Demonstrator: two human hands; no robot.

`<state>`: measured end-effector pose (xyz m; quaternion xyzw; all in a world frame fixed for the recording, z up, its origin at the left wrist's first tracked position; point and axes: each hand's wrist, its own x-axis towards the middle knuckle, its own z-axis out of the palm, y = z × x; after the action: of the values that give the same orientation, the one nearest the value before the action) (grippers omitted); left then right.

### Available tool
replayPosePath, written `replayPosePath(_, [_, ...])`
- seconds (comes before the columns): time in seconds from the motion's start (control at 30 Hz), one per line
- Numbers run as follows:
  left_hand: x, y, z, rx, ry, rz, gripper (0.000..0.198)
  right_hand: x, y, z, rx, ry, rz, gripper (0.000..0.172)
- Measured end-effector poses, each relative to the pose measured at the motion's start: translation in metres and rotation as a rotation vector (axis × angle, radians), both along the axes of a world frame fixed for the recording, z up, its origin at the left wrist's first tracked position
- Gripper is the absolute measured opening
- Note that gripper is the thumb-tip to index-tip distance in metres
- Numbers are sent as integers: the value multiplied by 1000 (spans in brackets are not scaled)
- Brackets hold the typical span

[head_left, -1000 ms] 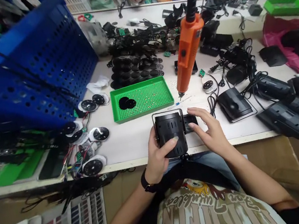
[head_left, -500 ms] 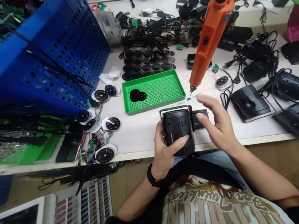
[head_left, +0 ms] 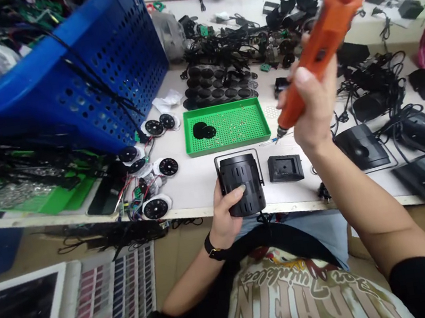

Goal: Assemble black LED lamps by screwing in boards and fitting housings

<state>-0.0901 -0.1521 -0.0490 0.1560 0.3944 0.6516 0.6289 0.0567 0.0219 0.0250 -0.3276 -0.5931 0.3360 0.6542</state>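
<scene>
My left hand (head_left: 226, 210) is closed around a black cylindrical lamp housing (head_left: 243, 178) with slots in its side and a thin metal bracket, held at the table's front edge. My right hand (head_left: 314, 100) grips an orange electric screwdriver (head_left: 323, 44), which hangs tip-down from above, its bit pointing left and down. Under the bit, a thin blue-and-clear piece (head_left: 274, 140) lies on the table. A green perforated tray (head_left: 230, 147) beyond the housing holds small screws and black discs. Right of the housing sits a black rectangular part (head_left: 285, 168).
A large blue basket (head_left: 112, 62) full of parts stands at the left. Wired boards with black discs (head_left: 156, 209) lie beside it. Black housings with cables (head_left: 362, 147) crowd the right. Rows of black discs (head_left: 218, 93) and tangled cables are behind the tray. Another person sits across the table.
My right hand has risen from beside the housing and closed around the orange screwdriver. My left hand and the housing have shifted slightly left in view, uncovering the black rectangular part.
</scene>
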Motion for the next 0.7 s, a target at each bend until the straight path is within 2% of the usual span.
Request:
replayPosePath(0.07, [-4, 2, 0, -8, 15, 55, 64, 4, -25, 5, -27, 62, 8, 70])
replayPosePath(0.17, [-10, 10, 0, -21, 19, 128, 60, 12, -61, 15, -99, 121, 36, 60])
replayPosePath(0.27, [-13, 18, 1, -35, -17, 135, 54, 19, -82, 24, -177, 162, 56, 54])
replayPosePath(0.47, [-13, 15, 1, -45, -24, 68, 55, 24, -87, 29, -192, 192, 108, 62])
replayPosePath(0.7, [-9, 13, 4, -118, -43, 76, 56, 26, -78, 18, -229, 237, 217, 64])
